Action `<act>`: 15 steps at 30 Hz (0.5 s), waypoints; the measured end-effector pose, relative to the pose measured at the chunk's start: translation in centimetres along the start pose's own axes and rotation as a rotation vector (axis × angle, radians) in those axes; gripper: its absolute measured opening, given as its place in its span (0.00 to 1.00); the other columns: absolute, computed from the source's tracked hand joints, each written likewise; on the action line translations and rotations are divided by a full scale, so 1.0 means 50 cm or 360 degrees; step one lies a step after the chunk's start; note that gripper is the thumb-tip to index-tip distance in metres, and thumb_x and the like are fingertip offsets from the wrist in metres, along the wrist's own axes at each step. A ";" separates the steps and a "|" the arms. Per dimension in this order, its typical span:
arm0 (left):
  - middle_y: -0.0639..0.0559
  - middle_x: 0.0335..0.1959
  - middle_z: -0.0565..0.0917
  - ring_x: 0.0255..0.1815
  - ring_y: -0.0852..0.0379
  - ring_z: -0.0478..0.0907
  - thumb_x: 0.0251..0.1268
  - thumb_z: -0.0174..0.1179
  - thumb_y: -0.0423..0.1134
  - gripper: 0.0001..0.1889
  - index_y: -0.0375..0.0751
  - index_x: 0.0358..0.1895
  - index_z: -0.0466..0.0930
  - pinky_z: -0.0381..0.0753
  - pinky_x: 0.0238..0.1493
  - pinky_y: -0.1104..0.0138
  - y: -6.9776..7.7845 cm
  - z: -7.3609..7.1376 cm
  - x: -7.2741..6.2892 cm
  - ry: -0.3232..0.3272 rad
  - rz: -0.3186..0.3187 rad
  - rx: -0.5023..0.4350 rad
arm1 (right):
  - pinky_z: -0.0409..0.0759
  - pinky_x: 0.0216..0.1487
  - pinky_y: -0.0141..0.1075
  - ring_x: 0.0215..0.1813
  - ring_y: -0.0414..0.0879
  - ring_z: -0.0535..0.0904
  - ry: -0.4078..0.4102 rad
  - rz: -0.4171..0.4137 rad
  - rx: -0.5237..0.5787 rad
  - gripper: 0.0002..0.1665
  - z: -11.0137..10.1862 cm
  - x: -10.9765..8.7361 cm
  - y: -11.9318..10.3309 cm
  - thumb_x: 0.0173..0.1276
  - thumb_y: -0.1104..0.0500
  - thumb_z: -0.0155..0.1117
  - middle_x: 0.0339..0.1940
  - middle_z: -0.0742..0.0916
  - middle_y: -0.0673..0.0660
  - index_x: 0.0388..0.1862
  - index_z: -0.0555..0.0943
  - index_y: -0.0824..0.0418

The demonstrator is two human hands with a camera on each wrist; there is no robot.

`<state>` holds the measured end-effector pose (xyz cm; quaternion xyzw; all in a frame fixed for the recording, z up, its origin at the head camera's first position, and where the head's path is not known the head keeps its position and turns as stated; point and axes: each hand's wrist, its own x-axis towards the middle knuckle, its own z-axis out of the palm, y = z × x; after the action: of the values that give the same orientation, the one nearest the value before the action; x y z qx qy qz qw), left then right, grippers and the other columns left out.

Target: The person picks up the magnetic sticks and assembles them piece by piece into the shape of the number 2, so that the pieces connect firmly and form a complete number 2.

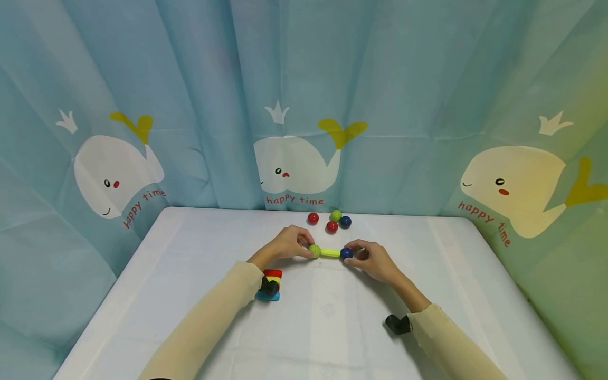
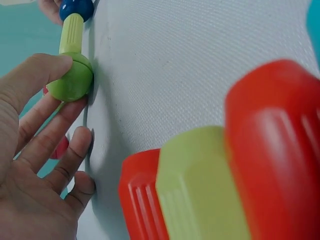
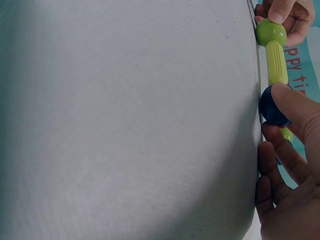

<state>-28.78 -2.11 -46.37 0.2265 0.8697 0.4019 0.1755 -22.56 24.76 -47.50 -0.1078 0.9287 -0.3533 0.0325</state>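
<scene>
My left hand [image 1: 291, 243] pinches a green ball [image 2: 73, 84] between thumb and fingers. A ribbed yellow-green rod [image 1: 330, 253] joins that ball to a dark blue ball [image 3: 273, 106] at its other end. The blue ball is pinched by my right hand [image 1: 373, 260], thumb on one side and fingertips on the other. Together the three pieces form a straight bar lying crosswise, low over the white table [image 1: 294, 338]. In the left wrist view, the remaining fingers of the left hand spread loosely below the green ball.
Behind the bar lie a red ball [image 1: 313, 218], another red ball [image 1: 332, 227], a green ball [image 1: 335, 215] and a blue ball [image 1: 345, 221]. Several coloured rods [image 1: 272, 274], red, yellow and blue, sit by the left wrist. A whale-print curtain [image 1: 404, 79] hangs behind the table.
</scene>
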 end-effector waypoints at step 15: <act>0.55 0.42 0.84 0.40 0.56 0.77 0.53 0.69 0.43 0.12 0.54 0.41 0.81 0.78 0.46 0.65 -0.001 -0.010 -0.026 0.0029 0.0097 0.0047 | 0.76 0.35 0.34 0.35 0.45 0.76 0.0017 0.0017 0.0029 0.22 0.010 -0.003 -0.018 0.58 0.52 0.70 0.43 0.85 0.52 0.52 0.79 0.49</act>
<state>-27.96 -3.13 -45.97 0.2518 0.8697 0.3963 0.1520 -22.17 23.82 -47.29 -0.1005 0.9262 -0.3621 0.0304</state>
